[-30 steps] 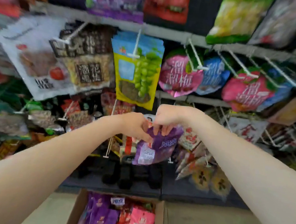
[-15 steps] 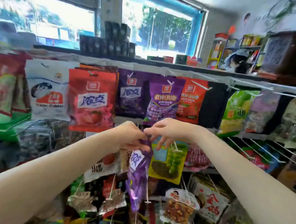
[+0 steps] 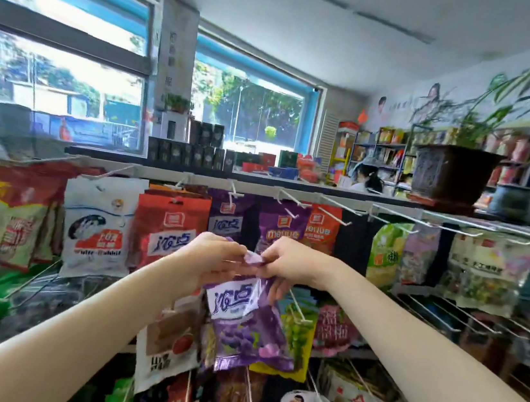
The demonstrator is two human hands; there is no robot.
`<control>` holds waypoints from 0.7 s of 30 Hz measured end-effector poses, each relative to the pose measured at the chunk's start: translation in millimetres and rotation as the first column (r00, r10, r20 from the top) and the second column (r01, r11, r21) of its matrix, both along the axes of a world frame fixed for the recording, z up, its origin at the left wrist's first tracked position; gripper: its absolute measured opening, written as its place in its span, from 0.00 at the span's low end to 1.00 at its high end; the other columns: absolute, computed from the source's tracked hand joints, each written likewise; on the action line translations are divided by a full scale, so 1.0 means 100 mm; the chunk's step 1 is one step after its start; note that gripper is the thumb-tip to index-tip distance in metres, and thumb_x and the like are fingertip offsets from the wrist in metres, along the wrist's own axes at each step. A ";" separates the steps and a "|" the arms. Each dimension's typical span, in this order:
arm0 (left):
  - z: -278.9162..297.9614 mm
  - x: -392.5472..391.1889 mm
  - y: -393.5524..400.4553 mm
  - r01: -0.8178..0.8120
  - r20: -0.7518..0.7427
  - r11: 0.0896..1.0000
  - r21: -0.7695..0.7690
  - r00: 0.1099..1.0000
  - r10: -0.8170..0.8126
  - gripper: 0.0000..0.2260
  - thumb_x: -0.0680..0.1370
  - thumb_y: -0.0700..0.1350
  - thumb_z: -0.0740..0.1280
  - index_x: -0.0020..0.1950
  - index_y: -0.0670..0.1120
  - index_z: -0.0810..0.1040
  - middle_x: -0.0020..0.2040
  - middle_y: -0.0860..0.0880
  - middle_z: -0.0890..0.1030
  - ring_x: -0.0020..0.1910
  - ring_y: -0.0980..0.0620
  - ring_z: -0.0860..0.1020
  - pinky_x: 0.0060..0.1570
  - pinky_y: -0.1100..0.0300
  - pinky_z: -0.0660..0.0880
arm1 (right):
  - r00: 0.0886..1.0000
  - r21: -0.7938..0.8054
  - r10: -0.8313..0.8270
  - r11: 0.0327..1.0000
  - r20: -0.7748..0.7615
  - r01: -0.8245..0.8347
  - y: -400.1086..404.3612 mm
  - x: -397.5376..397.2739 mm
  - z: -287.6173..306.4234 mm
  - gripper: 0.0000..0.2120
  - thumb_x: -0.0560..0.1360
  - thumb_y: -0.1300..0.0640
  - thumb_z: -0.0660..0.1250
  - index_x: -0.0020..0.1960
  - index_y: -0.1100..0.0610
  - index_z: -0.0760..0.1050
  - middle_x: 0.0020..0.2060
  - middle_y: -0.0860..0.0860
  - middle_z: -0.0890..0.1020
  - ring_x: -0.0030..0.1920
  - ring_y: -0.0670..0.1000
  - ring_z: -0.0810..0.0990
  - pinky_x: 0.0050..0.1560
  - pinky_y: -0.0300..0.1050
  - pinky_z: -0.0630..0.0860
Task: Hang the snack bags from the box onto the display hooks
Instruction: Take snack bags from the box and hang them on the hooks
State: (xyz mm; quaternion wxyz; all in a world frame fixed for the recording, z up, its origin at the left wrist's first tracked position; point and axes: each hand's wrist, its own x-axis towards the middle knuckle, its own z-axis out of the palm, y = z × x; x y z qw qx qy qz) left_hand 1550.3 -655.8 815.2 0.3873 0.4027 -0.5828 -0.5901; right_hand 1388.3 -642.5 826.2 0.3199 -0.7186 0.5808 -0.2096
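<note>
Head view shows both arms stretched forward, hands meeting at chest height before the rack. The left hand (image 3: 215,258) and right hand (image 3: 289,264) both pinch the top edge of a purple snack bag (image 3: 247,326), fingers curled on it; the bag hangs below them, tilted, its face toward me. Just behind, on the top rail, white display hooks (image 3: 334,205) jut out, one carrying a red bag (image 3: 165,231), another a matching purple bag (image 3: 227,219). A White Rabbit bag (image 3: 94,229) hangs further left. Lower hooks crowd with packets beneath the held bag. A potted plant (image 3: 453,171) stands on the shelf top at right.
</note>
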 end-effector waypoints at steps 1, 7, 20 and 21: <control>-0.01 0.05 -0.01 0.002 0.032 0.999 -0.042 0.999 -0.001 0.05 0.79 0.39 0.62 0.51 0.39 0.76 0.43 0.46 0.83 0.32 0.57 0.83 0.25 0.70 0.73 | 1.000 0.024 -0.018 1.000 0.012 0.018 -0.03 0.01 -0.01 0.07 0.78 0.68 0.60 0.41 0.62 0.72 0.32 0.55 0.75 0.23 0.47 0.81 0.24 0.35 0.75; -0.01 0.34 -0.30 -0.207 0.208 0.924 -0.320 0.937 0.282 0.13 0.77 0.35 0.62 0.61 0.40 0.69 0.53 0.44 0.79 0.30 0.53 0.82 0.25 0.64 0.75 | 0.992 0.051 -0.093 0.995 0.091 0.089 -0.20 -0.23 -0.03 0.07 0.79 0.65 0.60 0.41 0.63 0.71 0.31 0.59 0.80 0.26 0.50 0.81 0.26 0.37 0.76; 0.06 -0.06 -0.65 -0.207 0.135 0.945 -0.253 0.960 0.246 0.07 0.78 0.38 0.63 0.40 0.41 0.71 0.32 0.43 0.79 0.25 0.55 0.81 0.24 0.68 0.75 | 0.976 -0.172 -0.194 0.963 0.099 0.209 -0.66 -0.41 0.01 0.16 0.77 0.62 0.65 0.63 0.63 0.71 0.51 0.58 0.81 0.30 0.52 0.82 0.21 0.34 0.69; 0.05 -0.07 -0.70 -0.211 0.137 0.942 -0.262 0.958 0.253 0.07 0.78 0.38 0.63 0.40 0.40 0.71 0.34 0.42 0.79 0.26 0.54 0.81 0.25 0.67 0.76 | 0.979 -0.235 -0.168 0.953 0.117 0.191 -0.69 -0.38 0.03 0.18 0.76 0.63 0.64 0.65 0.62 0.69 0.58 0.58 0.78 0.30 0.51 0.82 0.22 0.34 0.71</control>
